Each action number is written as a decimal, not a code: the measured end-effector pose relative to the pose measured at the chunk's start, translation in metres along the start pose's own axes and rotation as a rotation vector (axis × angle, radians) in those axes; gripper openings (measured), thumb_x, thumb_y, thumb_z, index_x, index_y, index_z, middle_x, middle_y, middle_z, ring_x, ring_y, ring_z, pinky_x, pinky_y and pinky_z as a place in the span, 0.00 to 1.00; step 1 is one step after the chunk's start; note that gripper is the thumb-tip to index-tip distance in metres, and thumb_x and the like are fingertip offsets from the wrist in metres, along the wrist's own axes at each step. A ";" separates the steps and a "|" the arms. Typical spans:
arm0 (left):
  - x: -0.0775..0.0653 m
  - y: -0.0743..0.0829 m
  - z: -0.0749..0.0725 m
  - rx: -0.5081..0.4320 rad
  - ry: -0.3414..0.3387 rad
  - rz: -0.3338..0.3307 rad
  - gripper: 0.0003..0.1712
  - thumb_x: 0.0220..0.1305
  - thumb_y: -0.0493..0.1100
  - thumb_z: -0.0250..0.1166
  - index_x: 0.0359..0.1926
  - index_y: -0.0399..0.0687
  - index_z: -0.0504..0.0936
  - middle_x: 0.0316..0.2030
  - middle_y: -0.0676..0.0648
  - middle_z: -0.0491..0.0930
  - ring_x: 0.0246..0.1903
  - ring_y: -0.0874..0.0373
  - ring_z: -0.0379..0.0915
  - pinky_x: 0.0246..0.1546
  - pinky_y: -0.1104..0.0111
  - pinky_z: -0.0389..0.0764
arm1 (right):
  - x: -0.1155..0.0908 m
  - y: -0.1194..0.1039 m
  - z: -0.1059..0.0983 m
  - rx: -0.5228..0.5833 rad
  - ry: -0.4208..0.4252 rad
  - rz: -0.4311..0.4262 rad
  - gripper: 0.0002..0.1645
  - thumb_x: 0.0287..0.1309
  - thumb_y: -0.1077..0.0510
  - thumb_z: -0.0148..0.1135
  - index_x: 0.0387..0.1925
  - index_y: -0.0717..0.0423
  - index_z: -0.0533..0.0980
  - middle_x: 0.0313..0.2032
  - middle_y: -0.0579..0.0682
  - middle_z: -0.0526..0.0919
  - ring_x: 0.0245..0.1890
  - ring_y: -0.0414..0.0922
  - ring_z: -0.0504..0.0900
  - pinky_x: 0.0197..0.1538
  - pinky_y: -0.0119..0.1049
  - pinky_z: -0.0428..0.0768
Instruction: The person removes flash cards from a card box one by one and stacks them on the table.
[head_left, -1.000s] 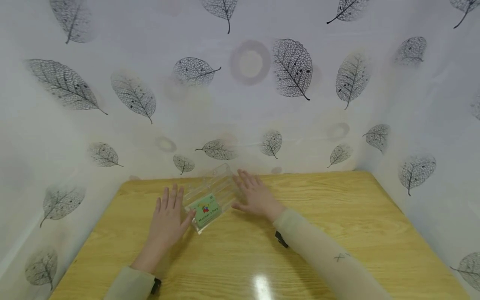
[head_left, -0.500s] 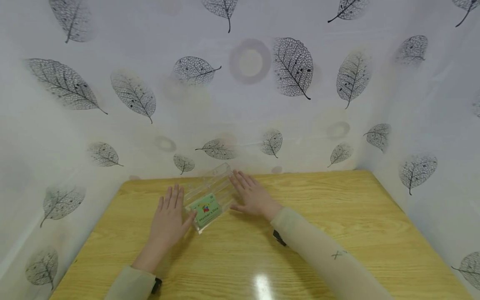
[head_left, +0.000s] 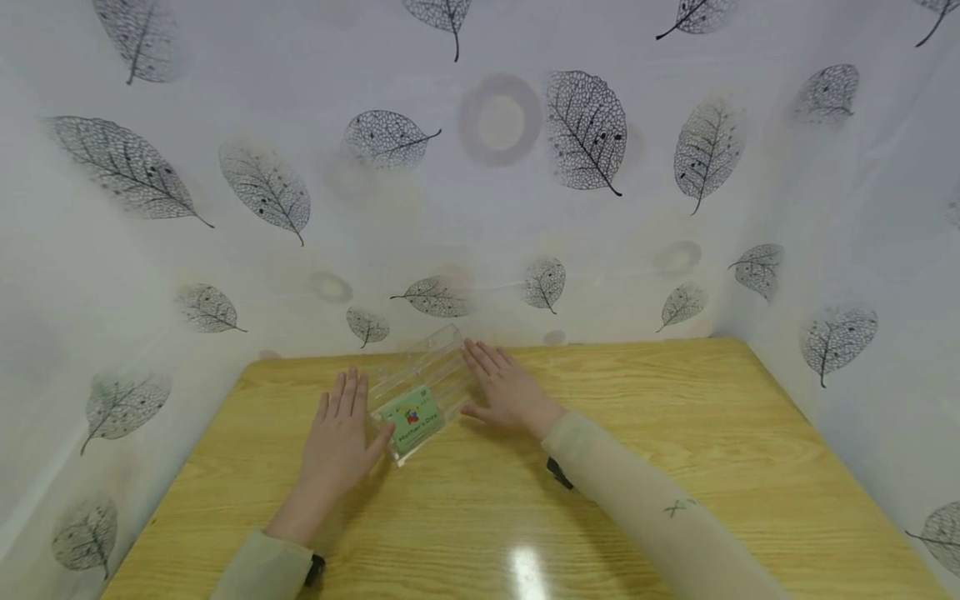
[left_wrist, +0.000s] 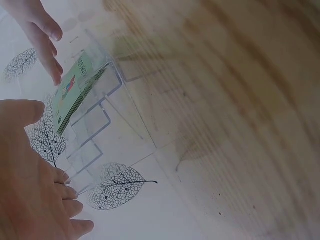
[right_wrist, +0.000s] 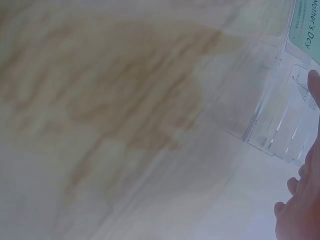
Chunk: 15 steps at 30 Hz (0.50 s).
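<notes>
A clear plastic tiered card holder (head_left: 452, 379) stands at a slant near the back of the table, with green cards (head_left: 411, 421) marked "Mother's Day" in its front tier. On its left side lies my left hand (head_left: 337, 442), fingers straight, thumb reaching the cards' lower left edge. My right hand (head_left: 510, 392) is at the opposite side, fingers extended, tips right at the holder's right edge. The left wrist view shows the stepped clear tiers (left_wrist: 92, 122) and a small stack of cards (left_wrist: 75, 90) leaning in one. In the right wrist view, the holder's side panel (right_wrist: 260, 112) shows beside my fingers.
The wood-grain table (head_left: 660, 433) stretches in front of the holder and out to both sides. Close behind the holder hangs a white sheet (head_left: 637, 250) printed with dark leaves, which also runs along the left and right sides.
My right hand has shifted slightly left, bringing its fingertips closer against the holder's right edge. The left hand and the cards have barely moved.
</notes>
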<state>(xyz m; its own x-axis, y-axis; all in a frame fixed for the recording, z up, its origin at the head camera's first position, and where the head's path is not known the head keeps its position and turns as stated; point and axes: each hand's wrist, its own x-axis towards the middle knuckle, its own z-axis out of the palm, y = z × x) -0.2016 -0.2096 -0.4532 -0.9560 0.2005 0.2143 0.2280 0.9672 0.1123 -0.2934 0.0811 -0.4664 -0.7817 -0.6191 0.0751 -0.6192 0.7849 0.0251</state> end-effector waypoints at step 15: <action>0.003 0.002 0.003 0.005 0.024 0.028 0.51 0.77 0.58 0.59 0.81 0.26 0.50 0.82 0.27 0.47 0.83 0.32 0.43 0.82 0.41 0.51 | -0.004 0.005 -0.002 -0.038 -0.002 -0.004 0.59 0.74 0.27 0.52 0.84 0.61 0.46 0.86 0.57 0.44 0.85 0.57 0.50 0.86 0.55 0.51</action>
<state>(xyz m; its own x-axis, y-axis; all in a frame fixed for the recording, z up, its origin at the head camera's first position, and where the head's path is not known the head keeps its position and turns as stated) -0.2046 -0.2064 -0.4547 -0.9445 0.2238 0.2404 0.2537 0.9620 0.1013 -0.2931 0.0872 -0.4649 -0.7797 -0.6219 0.0727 -0.6187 0.7831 0.0633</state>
